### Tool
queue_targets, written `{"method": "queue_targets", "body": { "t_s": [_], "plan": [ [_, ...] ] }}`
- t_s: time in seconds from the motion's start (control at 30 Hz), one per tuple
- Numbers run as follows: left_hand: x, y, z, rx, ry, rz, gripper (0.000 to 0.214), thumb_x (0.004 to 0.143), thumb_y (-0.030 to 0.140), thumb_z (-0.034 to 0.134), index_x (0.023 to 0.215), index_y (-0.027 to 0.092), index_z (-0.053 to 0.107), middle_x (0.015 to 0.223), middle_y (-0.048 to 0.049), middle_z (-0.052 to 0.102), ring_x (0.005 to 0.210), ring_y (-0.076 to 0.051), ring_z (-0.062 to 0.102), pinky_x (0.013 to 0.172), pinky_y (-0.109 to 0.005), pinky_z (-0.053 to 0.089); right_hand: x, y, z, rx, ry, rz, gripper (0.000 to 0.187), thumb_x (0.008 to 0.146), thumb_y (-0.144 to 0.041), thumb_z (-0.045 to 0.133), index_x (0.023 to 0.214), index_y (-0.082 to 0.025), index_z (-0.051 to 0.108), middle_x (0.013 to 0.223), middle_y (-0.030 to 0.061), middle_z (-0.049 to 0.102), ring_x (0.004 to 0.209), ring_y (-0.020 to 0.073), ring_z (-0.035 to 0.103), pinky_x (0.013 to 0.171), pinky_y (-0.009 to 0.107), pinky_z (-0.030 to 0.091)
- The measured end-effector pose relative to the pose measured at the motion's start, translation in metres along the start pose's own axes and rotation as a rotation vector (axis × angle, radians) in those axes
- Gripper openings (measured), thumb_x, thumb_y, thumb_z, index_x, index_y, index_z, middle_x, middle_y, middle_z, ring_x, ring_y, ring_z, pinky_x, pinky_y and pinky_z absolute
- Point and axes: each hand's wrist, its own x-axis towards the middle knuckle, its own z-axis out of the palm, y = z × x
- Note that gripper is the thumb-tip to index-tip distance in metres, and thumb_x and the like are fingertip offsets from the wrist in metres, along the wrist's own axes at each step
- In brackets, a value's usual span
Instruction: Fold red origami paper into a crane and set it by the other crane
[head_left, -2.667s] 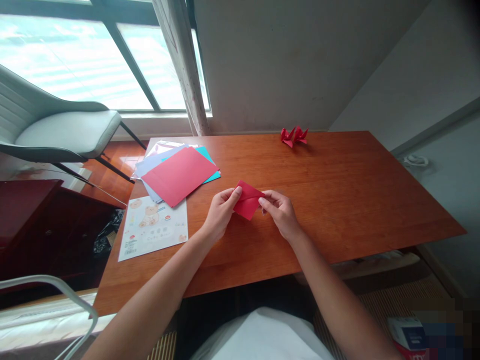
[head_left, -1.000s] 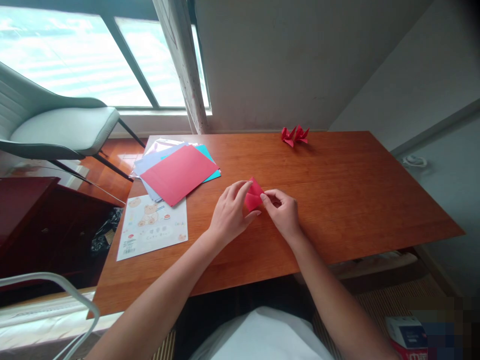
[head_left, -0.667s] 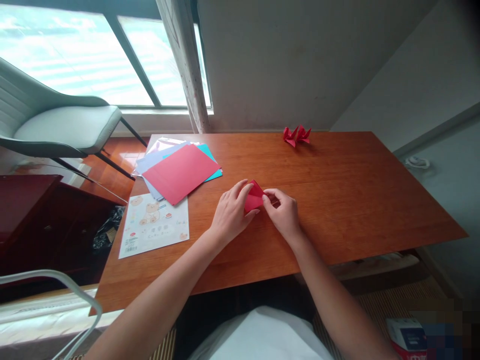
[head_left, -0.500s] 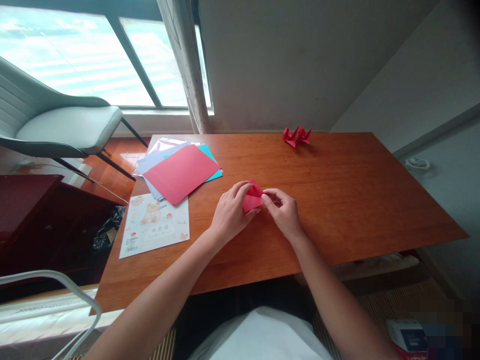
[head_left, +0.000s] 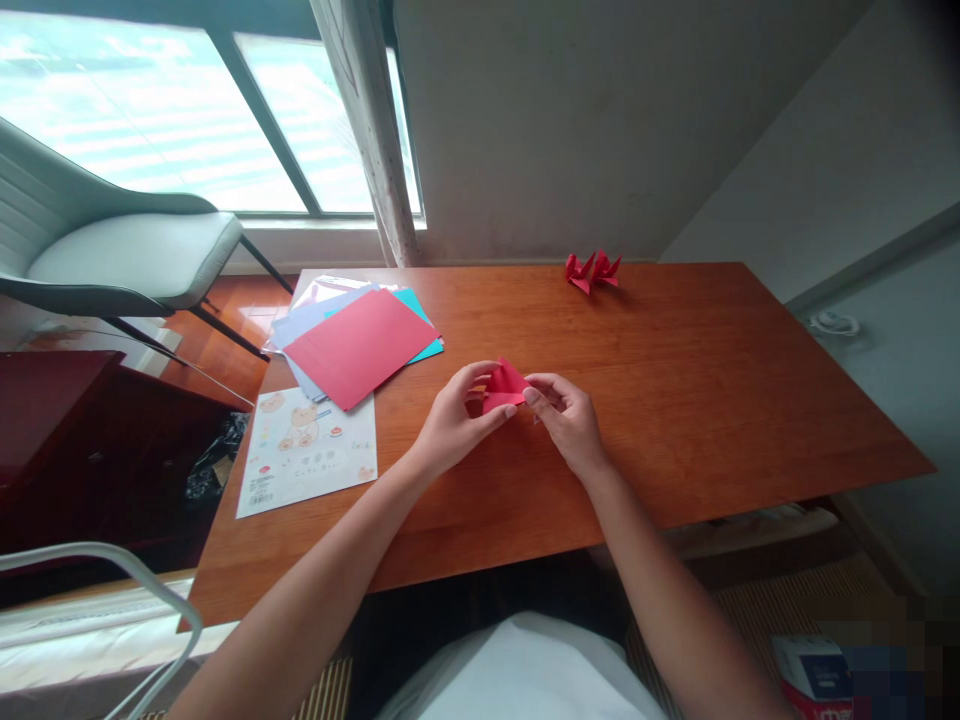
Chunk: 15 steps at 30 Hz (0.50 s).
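Note:
A small folded piece of red paper (head_left: 504, 387) is held just above the middle of the wooden table (head_left: 675, 400). My left hand (head_left: 450, 425) pinches its left side between thumb and fingers. My right hand (head_left: 566, 420) pinches its right edge with thumb and forefinger, the other fingers curled. Part of the paper is hidden behind my fingers.
A stack of coloured sheets with a red one on top (head_left: 358, 346) lies at the table's left, above a printed sheet with bear pictures (head_left: 307, 450). Two red folded paper figures (head_left: 592, 270) sit at the far edge by the wall. A grey chair (head_left: 127, 250) stands left, by the window.
The red paper was a wider flat shape 2.7 s ago and is now folded smaller. My hands have closed in on it, and my left fingers have shifted from covering it to pinching its side.

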Motion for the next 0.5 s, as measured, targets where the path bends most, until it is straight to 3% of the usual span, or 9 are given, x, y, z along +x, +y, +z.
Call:
{"method": "queue_targets", "body": {
  "t_s": [0.2, 0.5],
  "plan": [
    [0.0005, 0.0056, -0.0021, -0.139, -0.026, -0.084, 0.049, 0.078, 0.035, 0.078, 0.120, 0.019, 0.059, 0.122, -0.0115, 0.065, 0.112, -0.024, 0.063, 0.094, -0.036, 0.054, -0.0013, -0.0030, 0.0002, 0.051, -0.150, 0.035, 0.043, 0.081, -0.051, 0.072, 0.113, -0.023, 0.069, 0.111, 0.0066, 0.073, 0.100, 0.0254, 0.068, 0.072, 0.030, 0.055],
    [0.0012, 0.0076, -0.0045, -0.276, -0.033, -0.163, 0.047, 0.077, 0.035, 0.079, 0.117, 0.017, 0.062, 0.122, -0.0126, 0.067, 0.115, -0.028, 0.063, 0.094, -0.039, 0.053, -0.0010, -0.0004, -0.0014, 0.147, -0.171, 0.019, 0.039, 0.077, -0.044, 0.078, 0.110, -0.024, 0.071, 0.109, 0.0043, 0.074, 0.099, 0.0242, 0.070, 0.074, 0.029, 0.056]
  ]
}}
